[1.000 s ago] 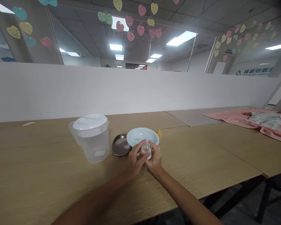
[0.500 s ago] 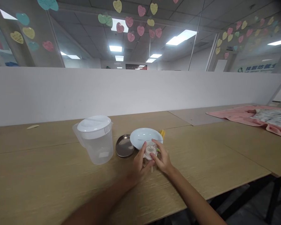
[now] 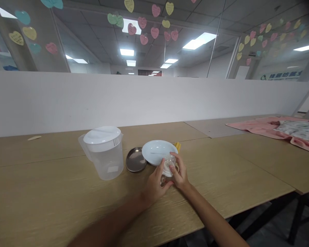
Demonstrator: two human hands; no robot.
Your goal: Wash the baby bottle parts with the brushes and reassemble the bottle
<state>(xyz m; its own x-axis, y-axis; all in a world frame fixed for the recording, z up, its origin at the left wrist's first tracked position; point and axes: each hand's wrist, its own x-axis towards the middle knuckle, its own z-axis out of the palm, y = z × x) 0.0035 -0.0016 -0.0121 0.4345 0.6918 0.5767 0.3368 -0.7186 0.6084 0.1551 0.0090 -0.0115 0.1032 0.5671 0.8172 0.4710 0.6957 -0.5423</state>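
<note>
Between my hands, above the table's front part, is a clear baby bottle (image 3: pixel 168 168) with a white collar and a clear domed top. My left hand (image 3: pixel 156 183) is wrapped round its left side and lower part. From the right, my right hand (image 3: pixel 180 173) grips the collar and dome with thumb and fingers. Much of the bottle's lower body is hidden by the hands. Just behind it stands a pale blue bowl (image 3: pixel 154 146), partly covered by the fingers. A thin straight line shows inside the bowl.
Left of the bowl lies a shallow metal dish (image 3: pixel 136 160). A clear plastic jug (image 3: pixel 105 164) with a white lid stands farther left. Yellow pieces (image 3: pixel 178 146) sit behind the bowl's right side. A pink cloth (image 3: pixel 260 128) covers the far right of the table (image 3: pixel 234 164).
The bottle has shifted slightly right and tilted a little in my hands. My left hand's fingers have moved lower round it. The view has shifted slightly.
</note>
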